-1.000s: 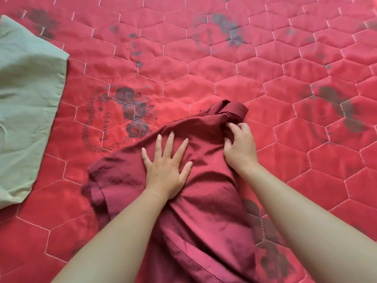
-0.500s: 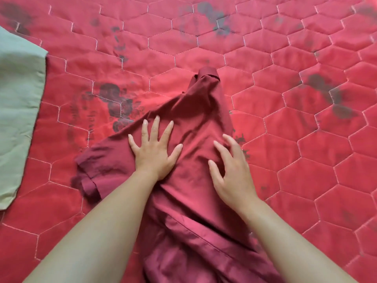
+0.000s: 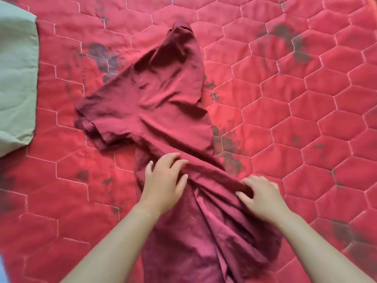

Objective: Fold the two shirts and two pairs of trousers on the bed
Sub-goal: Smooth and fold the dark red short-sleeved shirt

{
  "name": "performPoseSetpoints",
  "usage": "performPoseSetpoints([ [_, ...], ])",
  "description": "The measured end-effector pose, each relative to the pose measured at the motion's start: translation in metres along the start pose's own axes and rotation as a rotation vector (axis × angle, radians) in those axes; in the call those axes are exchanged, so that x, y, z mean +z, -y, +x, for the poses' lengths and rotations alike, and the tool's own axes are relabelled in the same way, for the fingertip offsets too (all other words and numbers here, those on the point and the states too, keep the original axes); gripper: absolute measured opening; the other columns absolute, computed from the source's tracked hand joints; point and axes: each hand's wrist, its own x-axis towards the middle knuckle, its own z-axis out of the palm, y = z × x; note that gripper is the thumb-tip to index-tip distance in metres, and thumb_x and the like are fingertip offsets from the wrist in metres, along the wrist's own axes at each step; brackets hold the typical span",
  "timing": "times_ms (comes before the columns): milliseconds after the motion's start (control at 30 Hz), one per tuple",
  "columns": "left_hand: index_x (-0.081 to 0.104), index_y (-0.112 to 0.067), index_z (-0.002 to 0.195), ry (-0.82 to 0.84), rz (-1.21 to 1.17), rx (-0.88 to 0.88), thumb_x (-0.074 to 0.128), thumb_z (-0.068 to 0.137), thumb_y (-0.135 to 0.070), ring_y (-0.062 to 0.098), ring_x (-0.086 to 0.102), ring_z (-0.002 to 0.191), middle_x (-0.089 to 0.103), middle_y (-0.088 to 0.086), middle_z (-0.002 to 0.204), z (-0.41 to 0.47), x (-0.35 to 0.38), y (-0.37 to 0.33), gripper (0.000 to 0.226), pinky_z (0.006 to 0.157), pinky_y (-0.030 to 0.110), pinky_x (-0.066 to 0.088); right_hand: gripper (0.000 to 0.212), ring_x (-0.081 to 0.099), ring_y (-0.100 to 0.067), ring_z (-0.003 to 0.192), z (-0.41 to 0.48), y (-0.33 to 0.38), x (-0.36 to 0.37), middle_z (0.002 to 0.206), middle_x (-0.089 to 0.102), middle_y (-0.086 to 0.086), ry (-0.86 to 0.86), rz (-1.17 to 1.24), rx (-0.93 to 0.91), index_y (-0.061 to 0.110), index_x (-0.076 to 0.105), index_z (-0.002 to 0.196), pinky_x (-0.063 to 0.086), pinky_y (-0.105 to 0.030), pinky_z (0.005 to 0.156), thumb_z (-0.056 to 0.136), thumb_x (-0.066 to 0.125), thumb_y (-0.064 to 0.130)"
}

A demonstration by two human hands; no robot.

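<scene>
A maroon short-sleeved shirt [image 3: 161, 103] lies lengthwise on the red quilted bed [image 3: 306, 119]. Its upper part is spread out, with one sleeve pointing left and the other pointing away from me. The lower part is bunched in long creases that run toward me. My left hand [image 3: 165, 180] lies on the shirt's middle with its fingers curled over a raised fold. My right hand [image 3: 263, 195] pinches the same ridge of cloth a little further right, between thumb and bent fingers. A pale green garment [image 3: 16, 78] lies flat at the left edge.
The red quilt with hexagon stitching and dark flower prints fills the whole view. Bare quilt lies to the right of the shirt and between the shirt and the green garment.
Both hands have slid off the shirt's upper part and come down toward me to its middle. They lay flat on the cloth before; now their fingers curl on a fold.
</scene>
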Motion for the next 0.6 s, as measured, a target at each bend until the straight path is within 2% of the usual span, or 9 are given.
performPoseSetpoints([
  [67,0.058,-0.024,0.121,-0.003,-0.022,-0.105,0.06,0.084,-0.029,0.017,0.04,0.128,0.046,-0.002,0.136,-0.028,0.012,-0.01,0.037,0.102,0.047,0.035,0.02,0.052,-0.019,0.096,-0.014,-0.009,0.005,0.083,0.047,0.012,-0.049,-0.02,0.011,0.028,0.059,0.089,0.031,-0.034,0.076,0.082,0.057,0.047],
  [133,0.058,-0.022,0.12,0.001,-0.064,-0.204,0.06,0.084,-0.027,0.02,0.044,0.124,0.047,0.0,0.133,-0.051,0.022,-0.022,0.036,0.097,0.044,0.042,0.019,0.054,-0.019,0.095,-0.029,-0.021,0.009,0.085,0.053,0.01,-0.099,0.008,0.038,0.028,0.06,0.091,0.034,-0.035,0.077,0.082,0.058,0.045],
  [300,0.059,-0.023,0.107,-0.017,-0.302,-0.362,0.057,0.086,-0.026,0.014,0.057,0.096,0.06,-0.008,0.104,-0.071,0.048,-0.072,0.021,0.084,0.029,0.044,0.018,0.056,-0.021,0.1,-0.051,-0.061,0.012,0.093,0.059,0.006,-0.097,0.056,0.065,0.026,0.061,0.097,0.037,-0.036,0.079,0.085,0.059,0.039],
  [367,0.058,-0.026,0.104,-0.021,-0.335,-0.393,0.056,0.086,-0.03,0.013,0.057,0.09,0.061,-0.011,0.098,-0.064,0.059,-0.1,0.018,0.077,0.027,0.042,0.019,0.055,-0.021,0.097,-0.056,-0.072,0.012,0.09,0.057,0.006,-0.119,0.099,0.069,0.025,0.061,0.096,0.038,-0.036,0.078,0.083,0.062,0.04],
  [500,0.049,-0.028,0.103,-0.082,-0.287,-0.496,0.055,0.083,-0.046,0.02,0.058,0.092,0.059,-0.007,0.099,-0.042,0.08,-0.141,0.028,0.073,0.032,0.043,0.028,0.054,-0.016,0.096,-0.06,-0.092,0.018,0.096,0.055,0.007,-0.15,0.265,0.056,0.024,0.061,0.101,0.045,-0.039,0.082,0.081,0.066,0.042],
  [600,0.047,-0.025,0.09,-0.118,-0.3,-0.665,0.056,0.073,-0.066,0.024,0.06,0.088,0.06,-0.007,0.088,-0.021,0.094,-0.157,0.045,0.068,0.031,0.037,0.016,0.053,-0.014,0.083,-0.058,-0.1,0.023,0.09,0.054,0.006,-0.222,0.44,0.006,0.02,0.063,0.096,0.045,-0.034,0.08,0.086,0.064,0.031],
])
